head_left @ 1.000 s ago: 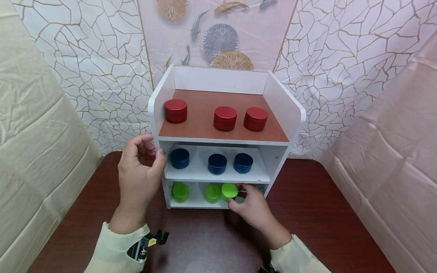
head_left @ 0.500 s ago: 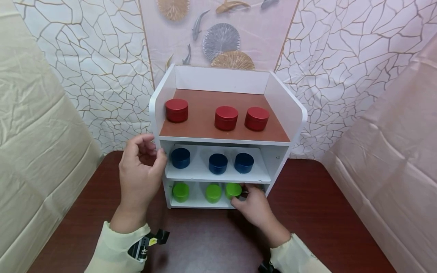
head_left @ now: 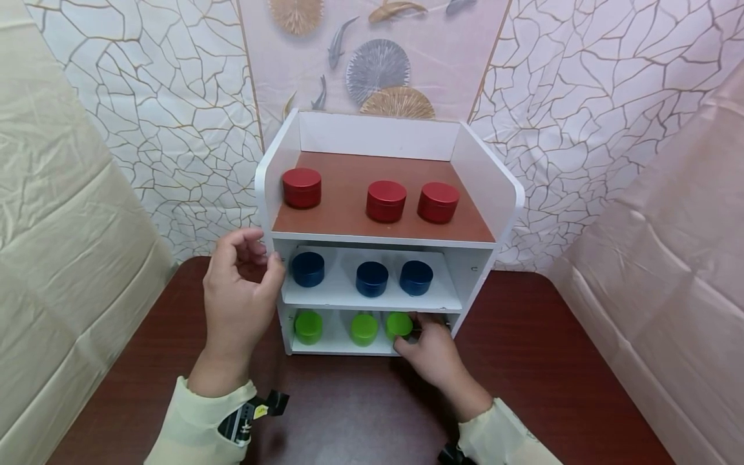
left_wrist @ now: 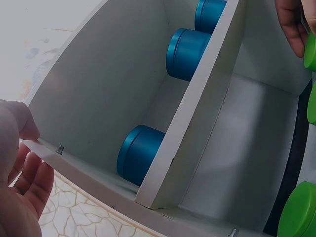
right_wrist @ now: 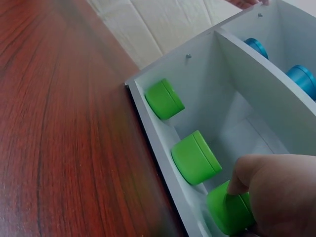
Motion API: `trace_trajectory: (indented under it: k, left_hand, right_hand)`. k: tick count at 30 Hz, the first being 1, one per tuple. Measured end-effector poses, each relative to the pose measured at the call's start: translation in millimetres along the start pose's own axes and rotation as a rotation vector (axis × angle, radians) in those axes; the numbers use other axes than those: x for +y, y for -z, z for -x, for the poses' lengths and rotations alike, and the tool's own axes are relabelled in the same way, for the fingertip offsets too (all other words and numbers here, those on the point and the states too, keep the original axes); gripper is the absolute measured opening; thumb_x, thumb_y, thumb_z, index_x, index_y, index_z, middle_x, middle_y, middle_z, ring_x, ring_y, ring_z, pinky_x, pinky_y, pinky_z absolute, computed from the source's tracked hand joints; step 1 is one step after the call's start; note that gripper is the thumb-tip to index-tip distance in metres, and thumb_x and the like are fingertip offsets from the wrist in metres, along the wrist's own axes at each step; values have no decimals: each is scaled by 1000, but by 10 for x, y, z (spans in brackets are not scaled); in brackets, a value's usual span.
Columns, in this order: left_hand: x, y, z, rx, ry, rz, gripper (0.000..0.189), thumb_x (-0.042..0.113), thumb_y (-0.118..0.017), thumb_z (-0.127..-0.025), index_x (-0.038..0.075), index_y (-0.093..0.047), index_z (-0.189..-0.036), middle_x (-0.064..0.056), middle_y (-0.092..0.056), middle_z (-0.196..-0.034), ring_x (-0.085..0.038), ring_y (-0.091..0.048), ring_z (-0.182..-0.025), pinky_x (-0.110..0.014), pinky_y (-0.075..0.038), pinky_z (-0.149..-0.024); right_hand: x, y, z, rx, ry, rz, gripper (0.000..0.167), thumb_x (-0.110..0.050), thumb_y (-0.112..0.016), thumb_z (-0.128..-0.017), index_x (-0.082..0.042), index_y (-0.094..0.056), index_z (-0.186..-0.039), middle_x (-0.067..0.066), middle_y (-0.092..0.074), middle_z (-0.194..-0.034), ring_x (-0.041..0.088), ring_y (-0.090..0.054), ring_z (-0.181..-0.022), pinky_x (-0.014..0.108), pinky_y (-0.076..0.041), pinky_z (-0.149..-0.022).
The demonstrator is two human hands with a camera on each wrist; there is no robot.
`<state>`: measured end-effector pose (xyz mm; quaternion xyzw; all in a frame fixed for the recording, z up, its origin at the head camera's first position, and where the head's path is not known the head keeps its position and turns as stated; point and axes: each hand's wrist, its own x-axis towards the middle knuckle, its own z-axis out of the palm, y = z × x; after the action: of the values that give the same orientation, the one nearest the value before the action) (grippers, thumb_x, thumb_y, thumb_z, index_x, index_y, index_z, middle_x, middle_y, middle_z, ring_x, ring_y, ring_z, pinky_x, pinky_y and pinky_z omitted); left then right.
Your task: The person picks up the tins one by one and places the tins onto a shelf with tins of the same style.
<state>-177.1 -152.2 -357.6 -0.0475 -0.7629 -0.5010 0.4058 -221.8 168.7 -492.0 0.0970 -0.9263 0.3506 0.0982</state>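
Observation:
A small white shelf unit (head_left: 366,242) has three levels. My left hand (head_left: 239,303) pinches the front edge of its left side panel, thumb on one face and fingers on the other in the left wrist view. At the lower right, my right hand (head_left: 437,355) grips the rightmost green round tin (head_left: 398,325) between thumb and fingers, on the bottom shelf. The right wrist view shows the thumb on this green tin (right_wrist: 229,210); the far fingers are mostly hidden. Beside it stand a middle green tin (head_left: 364,330) and a left green tin (head_left: 309,327), all lidded.
Three blue tins, one at the left (head_left: 307,269), stand on the middle shelf. Three red tins, one in the centre (head_left: 386,201), are on the brown top board. The unit stands on a dark red-brown table (head_left: 337,407), with cloth (head_left: 651,245) hanging around it.
My right hand has moved right with the rightmost green tin, widening its gap from the middle one. Motion in the last half second is very slight. The left hand stays on the side panel.

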Motion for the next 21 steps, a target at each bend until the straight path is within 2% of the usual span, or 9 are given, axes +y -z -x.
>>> trace_trajectory:
  k: [11, 21]
  left_hand:
    - [0, 0, -3, 1, -6, 5, 40, 7, -76, -103, 5, -64, -141, -11, -65, -114, -9, -60, -102, -13, -53, -85]
    - [-1, -2, -1, 3, -7, 0, 40, 7, -76, -103, 4, -63, -141, -11, -65, -114, -9, -60, -102, -13, -53, -85]
  right_hand:
    - [25, -28, -3, -13, -22, 9, 45, -18, -83, -87, -7, -74, -130, 9, -79, -124, 28, -73, -114, 47, -60, -101]
    - [38, -34, -5, -14, -17, 27, 46, -18, -84, -86, -7, -75, -130, 9, -78, -124, 26, -71, -110, 45, -60, -99]
